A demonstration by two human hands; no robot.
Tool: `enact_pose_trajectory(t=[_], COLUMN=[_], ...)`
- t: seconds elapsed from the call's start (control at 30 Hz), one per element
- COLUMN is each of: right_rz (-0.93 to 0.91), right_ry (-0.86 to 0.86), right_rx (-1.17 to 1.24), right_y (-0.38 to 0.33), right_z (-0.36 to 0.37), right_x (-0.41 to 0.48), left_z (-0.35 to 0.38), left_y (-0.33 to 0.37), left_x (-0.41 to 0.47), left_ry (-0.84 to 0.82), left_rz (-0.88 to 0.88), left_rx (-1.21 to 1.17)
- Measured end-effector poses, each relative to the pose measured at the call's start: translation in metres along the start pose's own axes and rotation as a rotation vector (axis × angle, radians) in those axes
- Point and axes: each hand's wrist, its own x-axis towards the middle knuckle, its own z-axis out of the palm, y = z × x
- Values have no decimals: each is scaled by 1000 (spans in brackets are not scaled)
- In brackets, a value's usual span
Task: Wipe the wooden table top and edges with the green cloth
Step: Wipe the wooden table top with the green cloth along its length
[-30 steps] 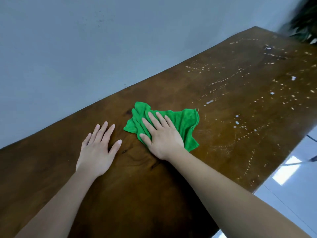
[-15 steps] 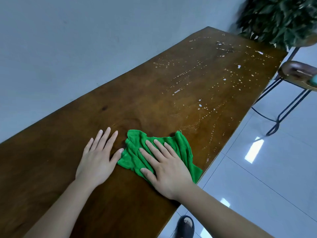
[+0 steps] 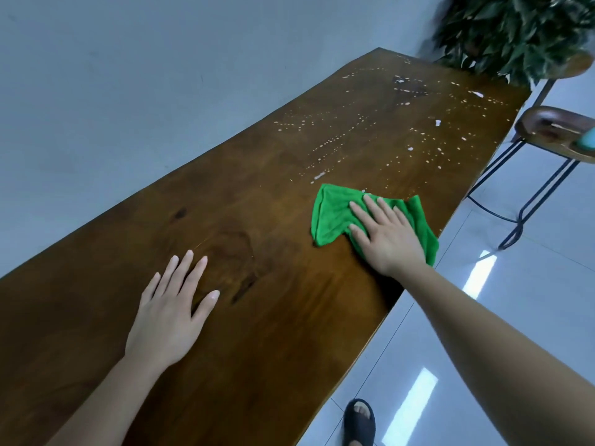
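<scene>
While right hand (image 3: 388,240) presses flat, green cloth (image 3: 335,214) lies crosswise, left hand (image 3: 170,312) splayed

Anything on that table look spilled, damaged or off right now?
Yes: pale droplets are spattered in dotted trails over the far half of the wooden table, beyond the green cloth under the right hand. The near half by the left hand looks clear. No damage visible.
</scene>
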Motion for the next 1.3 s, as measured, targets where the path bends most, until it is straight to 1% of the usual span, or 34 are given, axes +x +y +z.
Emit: enact_pose_trajectory(t=[0.2, 0.33, 0.43, 0.57, 0.67, 0.77, 0.93, 1.1, 1.3], right_rz=[141, 155, 97, -44, -157, -227, -324, -388, -374], right_ry=[-6, -29, -44, -45, -50, -51, -66, -96, -122], right_rx=[0, -16, -19, -7, -6, -4, 1, -5, -16], right_y=[12, -3, -28, -58, -61, -54, -37, -15, 20], right_z=[-10, -10, -4, 9, 14, 15, 12, 4, -13], right_x=[44, 34, 7, -40, -61, -56, -10, 68, 185], left_z=[0, 1, 3, 5, 7, 7, 7, 8, 8], left_y=[4, 9, 20, 41, 55, 69, 95, 116, 132], left_x=[3, 4, 10, 22, 32, 43, 69, 92, 117], left_ry=[-3, -3, 1, -5, 1, 9, 7, 13, 31], left_rz=[-2, 29, 58, 92, 120, 143, 138, 71, -35], left_rx=[-13, -15, -25, -29, -35, -34, -24, -12, -22])
